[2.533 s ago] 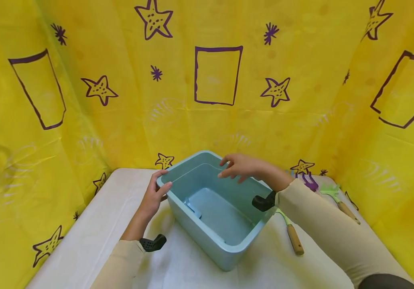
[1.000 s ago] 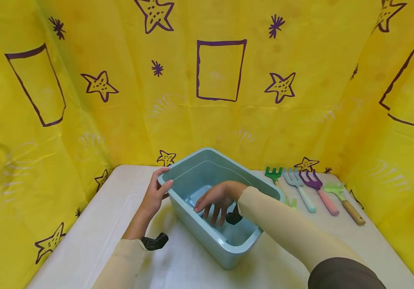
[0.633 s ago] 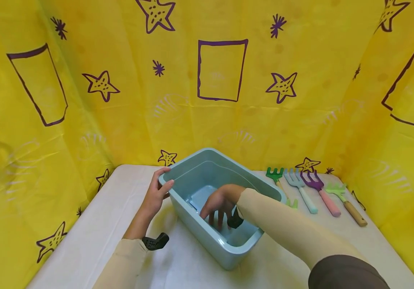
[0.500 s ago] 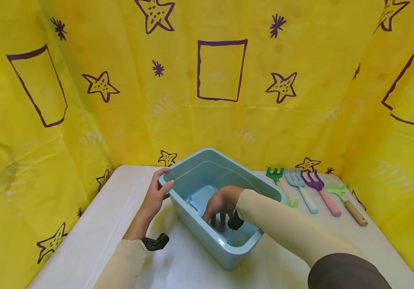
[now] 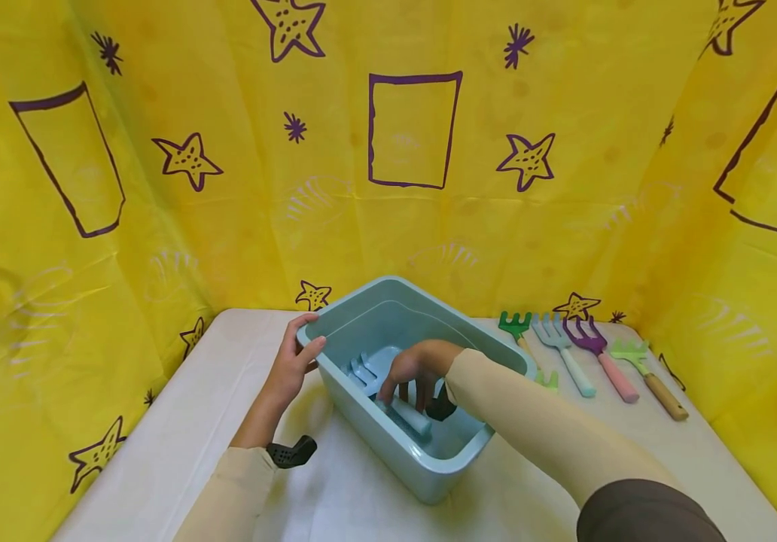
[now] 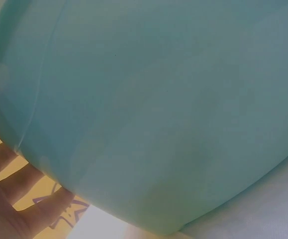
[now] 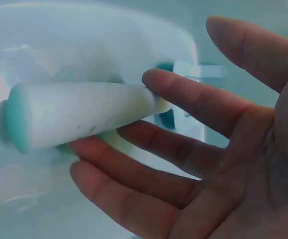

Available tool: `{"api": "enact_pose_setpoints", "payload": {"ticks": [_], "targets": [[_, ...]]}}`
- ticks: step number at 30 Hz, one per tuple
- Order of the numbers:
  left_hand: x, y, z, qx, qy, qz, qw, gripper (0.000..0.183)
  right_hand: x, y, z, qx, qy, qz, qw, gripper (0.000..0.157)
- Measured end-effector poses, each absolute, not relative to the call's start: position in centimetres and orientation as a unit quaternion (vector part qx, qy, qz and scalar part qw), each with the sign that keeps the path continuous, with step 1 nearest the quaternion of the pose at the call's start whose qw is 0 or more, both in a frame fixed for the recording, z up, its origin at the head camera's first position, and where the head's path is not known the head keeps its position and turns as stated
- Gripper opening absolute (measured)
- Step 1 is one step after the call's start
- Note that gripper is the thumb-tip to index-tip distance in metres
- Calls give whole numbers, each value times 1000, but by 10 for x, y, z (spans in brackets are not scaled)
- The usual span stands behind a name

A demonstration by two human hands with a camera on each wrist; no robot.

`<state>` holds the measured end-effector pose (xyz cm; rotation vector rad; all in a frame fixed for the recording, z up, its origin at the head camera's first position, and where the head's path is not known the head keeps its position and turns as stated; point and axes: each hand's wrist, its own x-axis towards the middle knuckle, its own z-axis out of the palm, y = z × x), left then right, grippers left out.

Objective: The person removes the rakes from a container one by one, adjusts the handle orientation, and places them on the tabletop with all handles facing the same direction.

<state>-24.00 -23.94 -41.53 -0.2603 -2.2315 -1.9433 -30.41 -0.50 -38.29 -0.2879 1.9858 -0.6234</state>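
A blue plastic bin (image 5: 422,470) stands at an angle on the white table. My left hand (image 5: 290,365) grips its left corner by the rim, thumb on top; in the left wrist view its fingers (image 6: 47,206) reach along the bin's edge. Down inside the bin is my right hand (image 5: 412,373), its fingers spread beside a light blue hand fork (image 5: 412,415). In the right wrist view, fingertips touch the fork's pale handle (image 7: 84,112), while the thumb stands apart from it. The fork's tines (image 5: 363,370) point to the far left; fingers hide its neck in the head view.
Right of the bin lie a dark green fork (image 5: 515,324), a light blue fork (image 5: 565,354), a purple fork with pink handle (image 5: 601,357) and a light green rake (image 5: 646,380). Another light green tool (image 5: 549,380) is partly behind my sleeve. Yellow sheeting (image 5: 415,226) surrounds the table.
My right hand has gone from above the bin down into it. The light blue fork's handle and tines now show beside its fingers, having shifted within the bin. My left hand stays on the rim.
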Motion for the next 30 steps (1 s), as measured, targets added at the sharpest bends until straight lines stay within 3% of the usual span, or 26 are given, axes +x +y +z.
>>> {"api": "enact_pose_setpoints", "payload": {"ticks": [11,19,30], "targets": [[-241,-239,-416,-89,-751,-649,89,49,-313,1,-378,-124,815,-289,486,31],[-241,-241,-416,-83,-752,-648,88,50,-319,9,-369,-142,802,-345,467,13],[-240,-240,-415,-81,-755,-645,87,50,-319,16,-361,-125,815,-387,412,18]]}}
